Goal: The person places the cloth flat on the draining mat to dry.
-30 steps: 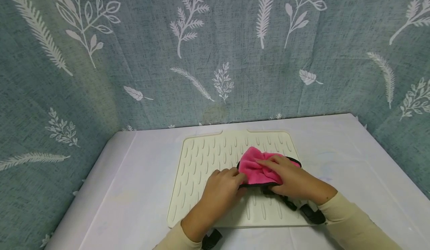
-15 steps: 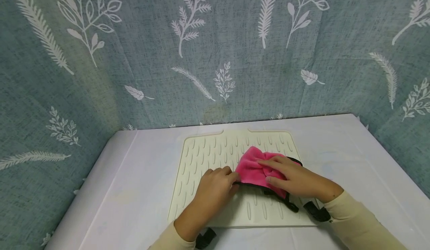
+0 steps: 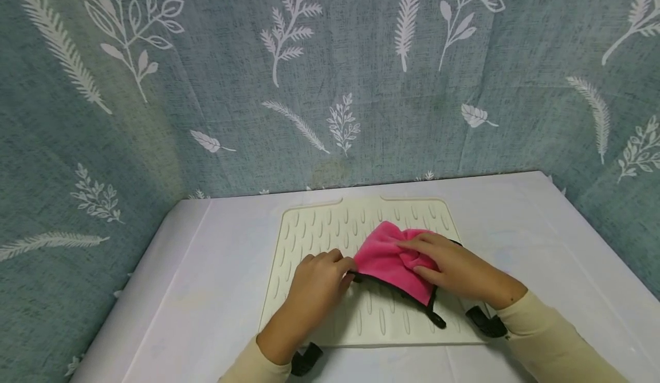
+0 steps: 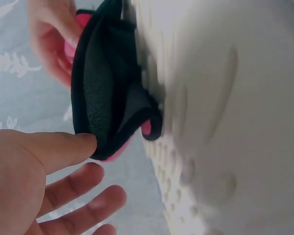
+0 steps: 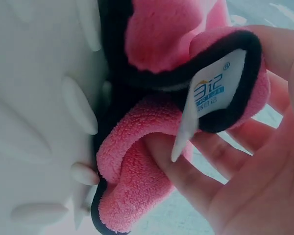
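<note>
A pink plush cleaning cloth with black edging lies bunched over a cream ridged mat. My left hand pinches its left corner; in the left wrist view, the thumb presses the dark grey underside. On the cloth's right part is my right hand, holding the gathered folds between thumb and fingers. The right wrist view shows the thumb tucked into a pink fold and a white label with blue print. A black corner of the cloth points toward the mat's near side.
The mat sits on a table with a white cover. Blue-grey curtain cloth with white leaf prints rises behind and at both sides. Black wrist devices show below both wrists.
My left hand has drawn the cloth's left corner leftward and a little toward me, spreading the near edge wider. The right hand has stayed nearly in place, its thumb moving up onto the pink side.
</note>
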A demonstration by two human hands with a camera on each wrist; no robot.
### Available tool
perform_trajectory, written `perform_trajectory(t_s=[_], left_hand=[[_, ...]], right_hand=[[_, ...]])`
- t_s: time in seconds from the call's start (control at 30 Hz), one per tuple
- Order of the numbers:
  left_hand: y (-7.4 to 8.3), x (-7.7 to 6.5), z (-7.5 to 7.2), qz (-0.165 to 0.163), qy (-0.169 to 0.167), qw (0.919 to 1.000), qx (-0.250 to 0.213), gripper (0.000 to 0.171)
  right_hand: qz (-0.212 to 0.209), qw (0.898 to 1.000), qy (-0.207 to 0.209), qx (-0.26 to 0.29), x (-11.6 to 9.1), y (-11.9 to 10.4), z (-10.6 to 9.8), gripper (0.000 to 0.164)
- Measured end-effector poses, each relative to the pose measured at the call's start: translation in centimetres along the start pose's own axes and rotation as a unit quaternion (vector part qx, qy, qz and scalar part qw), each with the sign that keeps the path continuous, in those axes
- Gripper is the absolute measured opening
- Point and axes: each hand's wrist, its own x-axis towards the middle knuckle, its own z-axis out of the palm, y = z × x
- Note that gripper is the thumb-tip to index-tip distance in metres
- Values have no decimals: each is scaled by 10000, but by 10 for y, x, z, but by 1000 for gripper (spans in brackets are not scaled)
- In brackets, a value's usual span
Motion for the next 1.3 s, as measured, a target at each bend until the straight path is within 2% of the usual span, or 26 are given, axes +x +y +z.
perform_trajectory(t_s=[0.27, 0.43, 0.6, 0.77, 1.03, 1.3], left_hand=[[-16, -1, -1, -142, 86, 9999, -42, 18], [-14, 0, 5, -104, 4, 9998, 186, 17], [0, 1, 6, 113, -154, 9982, 569, 21], [19, 4, 4, 372, -22, 9985, 411, 26], [45, 13, 10, 743, 37, 9967, 313, 21], [61, 20, 14, 977, 215, 9946, 263, 20]], right_hand=[[-86, 9999, 121, -58, 1, -1, 0, 49], [-130, 9997, 183, -122, 0, -1, 1, 47], [-91, 9998, 121, -98, 0, 0, 1, 47], [-87, 9999, 111, -65, 1, 0, 2, 48], [-145, 9998, 110, -82, 1, 1, 1, 48], [-202, 9997, 111, -36, 1, 1, 0, 49]])
